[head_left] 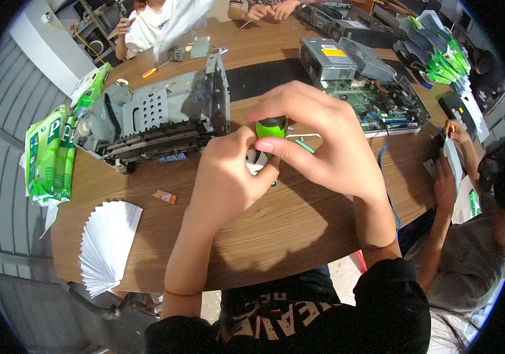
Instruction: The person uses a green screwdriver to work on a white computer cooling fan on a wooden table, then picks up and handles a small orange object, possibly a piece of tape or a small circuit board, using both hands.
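Above the middle of the table, my right hand pinches a green handle with a black top, like a screwdriver's, between thumb and fingers. It stands upright, and its lower end is hidden. My left hand is closed just beside it, touching my right hand. A whitish piece shows between the left thumb and fingers; its kind is hard to make out. Beyond my left hand stands a grey metal machine chassis with a slotted panel and a black, toothed-looking front edge.
Green packs stand left; fanned white papers and an orange packet lie nearer. Right are a power supply box, an open computer board and a blue cable. A screwdriver lies behind. Other people work around the table.
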A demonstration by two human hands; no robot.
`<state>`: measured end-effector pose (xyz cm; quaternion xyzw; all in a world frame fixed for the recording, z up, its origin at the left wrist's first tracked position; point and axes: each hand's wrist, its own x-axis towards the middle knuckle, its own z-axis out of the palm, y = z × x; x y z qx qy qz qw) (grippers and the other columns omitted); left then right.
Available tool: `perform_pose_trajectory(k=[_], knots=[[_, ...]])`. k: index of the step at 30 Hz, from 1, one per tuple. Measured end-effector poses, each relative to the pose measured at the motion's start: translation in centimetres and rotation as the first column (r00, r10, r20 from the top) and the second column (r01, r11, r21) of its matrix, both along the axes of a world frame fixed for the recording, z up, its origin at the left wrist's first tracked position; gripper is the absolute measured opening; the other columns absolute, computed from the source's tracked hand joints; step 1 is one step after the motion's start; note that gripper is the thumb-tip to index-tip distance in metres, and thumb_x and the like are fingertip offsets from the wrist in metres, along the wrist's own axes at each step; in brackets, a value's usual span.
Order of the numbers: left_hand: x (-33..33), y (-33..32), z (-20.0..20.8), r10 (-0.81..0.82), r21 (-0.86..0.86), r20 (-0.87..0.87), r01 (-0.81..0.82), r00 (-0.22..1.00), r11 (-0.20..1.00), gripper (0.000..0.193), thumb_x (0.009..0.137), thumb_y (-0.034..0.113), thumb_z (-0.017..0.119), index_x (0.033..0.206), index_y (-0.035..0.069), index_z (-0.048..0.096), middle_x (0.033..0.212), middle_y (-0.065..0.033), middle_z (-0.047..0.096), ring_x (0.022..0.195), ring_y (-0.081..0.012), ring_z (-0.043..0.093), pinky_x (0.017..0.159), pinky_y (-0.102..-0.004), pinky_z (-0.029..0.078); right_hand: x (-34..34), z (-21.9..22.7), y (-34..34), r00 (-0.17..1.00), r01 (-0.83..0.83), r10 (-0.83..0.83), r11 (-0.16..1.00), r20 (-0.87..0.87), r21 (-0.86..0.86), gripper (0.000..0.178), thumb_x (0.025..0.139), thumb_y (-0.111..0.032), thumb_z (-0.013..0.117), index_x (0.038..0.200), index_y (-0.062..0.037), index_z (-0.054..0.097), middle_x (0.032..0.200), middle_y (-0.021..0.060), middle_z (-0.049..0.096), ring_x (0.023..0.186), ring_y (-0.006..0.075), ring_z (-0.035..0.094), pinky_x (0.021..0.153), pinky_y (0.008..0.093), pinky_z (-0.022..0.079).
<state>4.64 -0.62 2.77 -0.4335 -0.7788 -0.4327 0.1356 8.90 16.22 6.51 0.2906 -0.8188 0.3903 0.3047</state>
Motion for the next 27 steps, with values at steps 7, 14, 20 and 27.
perform_pose_trajectory(k=[7,14,20,27], knots=[[-0.9,-0.5,-0.7,-0.040,-0.071,0.138,0.050,0.990,0.996,0.030,0.078,0.009,0.075,0.103,-0.001,0.063,0.084,-0.0160,0.069,0.075,-0.0256,0.069,0.070,-0.0329,0.052,-0.4,-0.4,1.2,0.982,-0.043,0.050,0.998,0.184,-0.042,0.027,0.085,-0.004,0.064,0.112,-0.0007,0.059,0.116,0.0133,0.063,0.102,0.0217,0.062,0.089,0.0351,0.049],[-1.2,0.2,-0.1,-0.081,-0.041,0.087,0.085,0.993,0.996,0.027,0.076,0.014,0.076,0.094,0.000,0.062,0.080,-0.0187,0.065,0.074,-0.0355,0.065,0.063,-0.0395,0.048,-1.3,-0.3,2.0,0.987,-0.159,0.155,0.982,0.048,0.101,0.028,0.084,-0.004,0.065,0.111,-0.0031,0.060,0.128,0.0171,0.056,0.115,0.0272,0.057,0.097,0.0357,0.044],[0.1,2.3,-0.7,0.104,-0.067,0.057,-0.100,0.993,0.993,0.029,0.071,0.015,0.079,0.091,0.000,0.063,0.082,-0.0182,0.066,0.074,-0.0344,0.065,0.066,-0.0365,0.050,-1.2,-1.5,1.7,0.989,-0.046,0.028,0.991,-0.143,-0.122,0.025,0.071,-0.012,0.075,0.093,-0.0048,0.064,0.085,0.0101,0.066,0.085,0.0298,0.066,0.076,0.0381,0.051],[-1.6,0.0,-1.3,-0.148,-0.073,0.398,0.192,0.905,0.979,0.016,0.085,-0.001,0.067,0.098,-0.006,0.062,0.088,-0.0118,0.069,0.083,-0.0150,0.066,0.077,-0.0283,0.050,-0.8,-2.5,2.9,0.980,-0.198,0.194,0.971,-0.044,-0.136,0.023,0.082,-0.019,0.066,0.101,-0.0062,0.065,0.097,0.0119,0.068,0.090,0.0320,0.065,0.080,0.0402,0.050]])
